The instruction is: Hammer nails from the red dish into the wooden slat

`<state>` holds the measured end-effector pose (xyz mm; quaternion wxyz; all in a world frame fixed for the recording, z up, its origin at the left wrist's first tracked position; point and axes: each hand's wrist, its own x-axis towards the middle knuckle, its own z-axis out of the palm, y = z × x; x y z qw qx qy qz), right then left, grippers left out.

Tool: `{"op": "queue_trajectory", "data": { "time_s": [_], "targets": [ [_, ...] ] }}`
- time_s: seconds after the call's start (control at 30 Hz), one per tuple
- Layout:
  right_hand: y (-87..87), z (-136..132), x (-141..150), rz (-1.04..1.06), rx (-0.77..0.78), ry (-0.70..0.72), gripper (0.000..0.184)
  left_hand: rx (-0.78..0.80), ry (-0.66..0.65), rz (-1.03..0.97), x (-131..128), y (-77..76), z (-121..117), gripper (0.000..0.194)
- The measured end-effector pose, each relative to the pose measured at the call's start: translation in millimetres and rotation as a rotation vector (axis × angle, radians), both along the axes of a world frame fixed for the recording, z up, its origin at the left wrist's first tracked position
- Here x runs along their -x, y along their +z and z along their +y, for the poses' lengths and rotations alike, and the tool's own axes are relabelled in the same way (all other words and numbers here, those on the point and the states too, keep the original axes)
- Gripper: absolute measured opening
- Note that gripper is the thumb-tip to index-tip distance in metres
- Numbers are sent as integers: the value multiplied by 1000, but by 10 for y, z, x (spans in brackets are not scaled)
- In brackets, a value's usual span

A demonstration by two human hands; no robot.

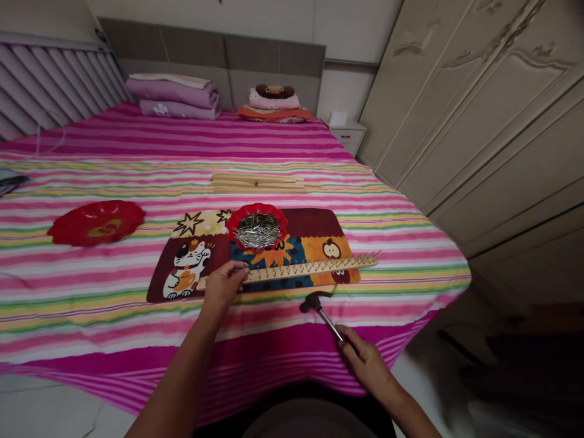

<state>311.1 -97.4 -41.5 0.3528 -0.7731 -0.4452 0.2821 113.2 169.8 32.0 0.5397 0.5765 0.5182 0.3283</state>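
Observation:
My right hand (369, 365) is wrapped round the handle of a claw hammer (314, 300), its head over the bed just in front of the mat. A long wooden strip (292, 272) lies across the mat, with a row of nails (337, 264) standing up along its middle and right part. Over the strip's left part is my left hand (225, 283), fingers pinched together at its upper face. What is between those fingertips is too small to make out. Behind the strip stands a red scalloped bowl (231, 226) full of loose nails (258, 231).
A patterned mat (157, 283) lies under the strip and bowl on the striped bedspread (114, 286). Several bare wooden strips (258, 182) lie farther back. A red plate (98, 224) sits at left. Folded bedding (176, 97) is near the headboard; a wardrobe (479, 109) stands right.

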Motion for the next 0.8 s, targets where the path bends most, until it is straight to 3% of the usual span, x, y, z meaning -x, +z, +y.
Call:
{"op": "queue_trajectory", "data": {
  "time_s": [0.3,0.5,0.6,0.8],
  "targets": [
    [-4,-5,8,-9,-9,33,41,-145,-2,127,45,-111,-56,28],
    [28,-29,17,9,-36,62,41,-382,-43,220,37,-171,-52,17],
    [211,12,99,34,-38,133,39,-487,-86,273,32,-204,-50,16],
    [903,454,388,-64,-203,217,38,-548,-115,318,33,-223,-54,16]
  ]
}}
